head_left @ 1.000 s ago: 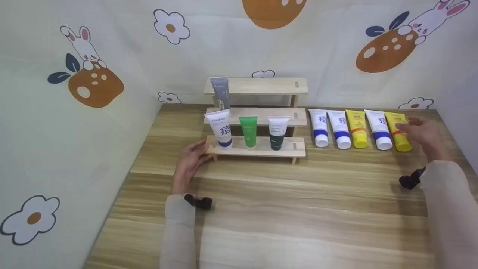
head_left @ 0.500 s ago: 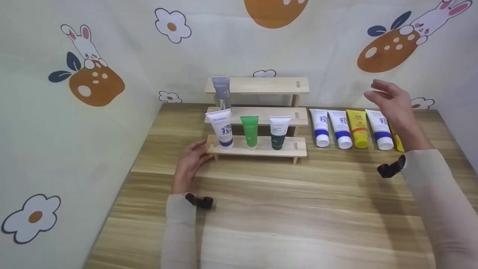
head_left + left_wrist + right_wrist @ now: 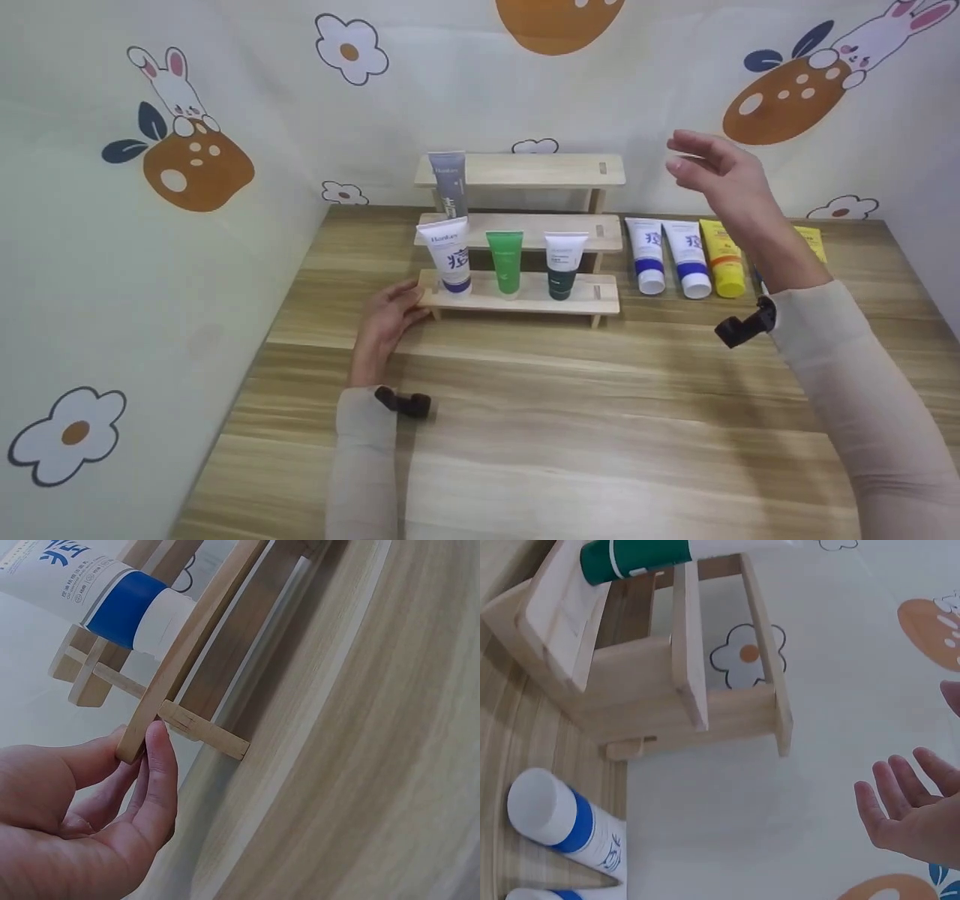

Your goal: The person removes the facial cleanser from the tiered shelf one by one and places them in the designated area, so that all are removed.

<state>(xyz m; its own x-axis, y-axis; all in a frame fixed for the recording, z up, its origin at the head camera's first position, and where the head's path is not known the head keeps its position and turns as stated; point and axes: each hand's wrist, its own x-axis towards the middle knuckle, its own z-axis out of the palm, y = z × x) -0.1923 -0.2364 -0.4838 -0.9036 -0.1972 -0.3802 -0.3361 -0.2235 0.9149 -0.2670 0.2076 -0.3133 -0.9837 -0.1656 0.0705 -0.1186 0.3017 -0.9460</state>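
My left hand [image 3: 384,324] pinches the left end of the lowest step of a three-step wooden display stand [image 3: 517,303]; in the left wrist view the thumb is above the board and fingers below. On that step stand a white-and-blue tube [image 3: 448,259], a green tube [image 3: 507,262] and a white-and-dark-green tube [image 3: 562,266]. A grey tube [image 3: 450,184] stands behind, on the middle step. Raised in the air right of the stand, my right hand [image 3: 724,180] holds nothing, its fingers loosely bent.
Right of the stand lies a row of tubes on the wooden table [image 3: 540,420]: white-and-blue tubes [image 3: 647,255] and yellow tubes [image 3: 724,259]. My right forearm hides part of the row. A patterned cloth [image 3: 420,112] hangs behind.
My right hand has left the rightmost yellow tube, rising and moving left over the row towards the stand. My left hand keeps its hold on the stand.
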